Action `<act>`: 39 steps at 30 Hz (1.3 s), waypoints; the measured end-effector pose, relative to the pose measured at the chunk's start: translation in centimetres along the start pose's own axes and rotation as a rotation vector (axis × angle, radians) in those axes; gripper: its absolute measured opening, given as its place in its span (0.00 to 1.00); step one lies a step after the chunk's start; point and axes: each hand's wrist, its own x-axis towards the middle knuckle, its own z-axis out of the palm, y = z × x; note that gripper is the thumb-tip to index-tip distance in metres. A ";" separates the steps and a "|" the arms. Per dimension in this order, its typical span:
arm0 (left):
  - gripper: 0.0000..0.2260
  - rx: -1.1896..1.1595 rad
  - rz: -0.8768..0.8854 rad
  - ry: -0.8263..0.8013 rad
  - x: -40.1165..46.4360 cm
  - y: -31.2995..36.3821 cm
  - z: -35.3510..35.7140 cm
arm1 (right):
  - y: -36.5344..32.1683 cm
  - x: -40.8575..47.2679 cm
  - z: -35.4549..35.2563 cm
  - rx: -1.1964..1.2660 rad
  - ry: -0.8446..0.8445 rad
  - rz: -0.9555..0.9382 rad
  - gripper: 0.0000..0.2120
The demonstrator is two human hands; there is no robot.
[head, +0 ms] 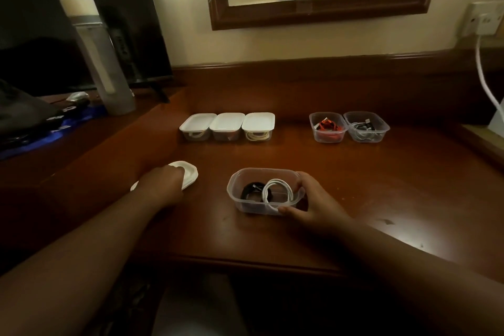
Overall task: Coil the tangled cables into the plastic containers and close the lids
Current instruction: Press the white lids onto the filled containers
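Right hand point(313, 199) grips the open tub point(266, 190) holding coiled cables point(276, 191); left hand point(163, 185) grasps a lid point(188, 174) beside it.

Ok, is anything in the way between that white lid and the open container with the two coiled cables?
Nothing visible. The left hand rests on the white lid; bare table lies between it and the open container, which the right hand holds. The white cable stands up near the rim.
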 end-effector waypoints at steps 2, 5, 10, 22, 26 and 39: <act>0.14 0.001 -0.007 0.022 0.1 0.1 -0.3 | 0.1 0.0 0.0 0.016 0.000 0.009 0.25; 0.14 -0.092 0.004 0.087 -0.5 1.0 -1.5 | 0.2 0.1 -0.1 0.070 0.001 0.033 0.31; 0.07 -0.463 0.298 0.318 -3.5 5.9 -4.5 | 0.3 0.2 -0.2 0.161 0.004 0.074 0.45; 0.11 -0.734 0.618 0.167 -4.6 11.3 -4.8 | 0.2 -0.2 -0.4 0.179 -0.002 0.035 0.45; 0.33 -0.594 0.521 0.077 -3.3 11.7 -5.5 | 0.3 -0.2 0.0 0.169 -0.028 0.000 0.38; 0.45 -0.419 0.559 -0.170 -1.9 13.4 -5.7 | 0.2 0.5 0.7 0.049 -0.037 0.103 0.28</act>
